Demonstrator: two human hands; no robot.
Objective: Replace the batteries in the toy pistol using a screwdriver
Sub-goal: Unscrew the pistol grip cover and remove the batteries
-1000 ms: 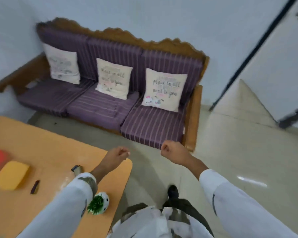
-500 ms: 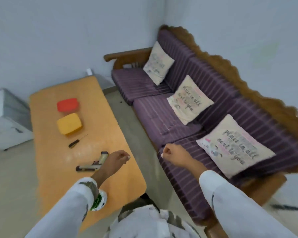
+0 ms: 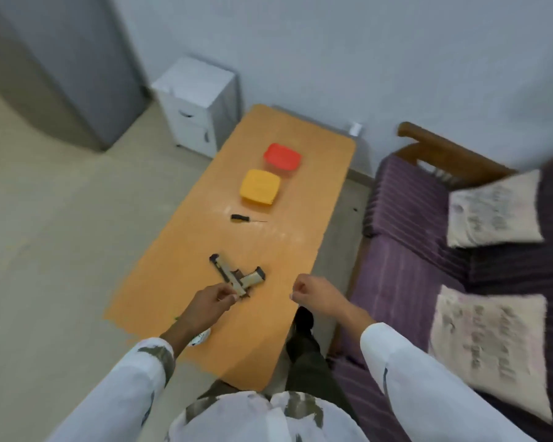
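Note:
A tan and black toy pistol (image 3: 237,274) lies flat on the orange table (image 3: 173,288), near its front half. Further back lies a small screwdriver (image 3: 241,218) with a black handle. My left hand (image 3: 209,303) hovers with curled fingers at the pistol's near end; whether it touches the pistol I cannot tell. My right hand (image 3: 316,296) is a loose fist over the table's right edge and holds nothing.
A yellow box (image 3: 260,186) and a red box (image 3: 282,156) sit at the table's far end. A small white pot (image 3: 201,336) peeks out under my left forearm. A purple sofa (image 3: 406,212) with cushions stands right; a white cabinet (image 3: 198,100) stands behind.
The view has swung left from the sofa to the table. Both fists have kept their pose, and the left one now sits at the pistol's near end.

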